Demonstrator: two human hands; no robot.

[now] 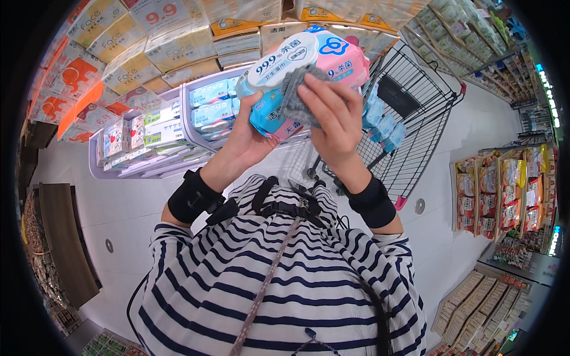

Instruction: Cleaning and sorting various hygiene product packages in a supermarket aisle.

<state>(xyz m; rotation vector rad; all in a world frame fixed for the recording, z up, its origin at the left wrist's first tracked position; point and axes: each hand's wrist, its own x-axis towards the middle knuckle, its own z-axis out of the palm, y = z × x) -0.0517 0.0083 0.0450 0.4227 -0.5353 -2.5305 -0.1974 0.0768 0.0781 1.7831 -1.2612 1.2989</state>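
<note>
A blue and pink pack of wet wipes [285, 58] with a white lid is held up in front of me. My left hand [249, 138] grips its lower left end, thumb on the near side. In my right hand [334, 118] is a folded grey cloth [303, 95], pressed on the pack's right part. Behind the hands, similar blue packs [211, 111] are stacked in a white-lilac display bin [185, 111]. More small blue packs [385, 129] lie in a black wire shopping cart [418, 147] to the right.
Boxed tissues [178, 49] are piled behind the bin. Smaller tissue packs [164, 133] fill its left section. Shelves of snack bags [512, 191] stand at the right, with boxed goods [476, 307] at lower right. A dark wooden bench or shelf [67, 240] is at the left.
</note>
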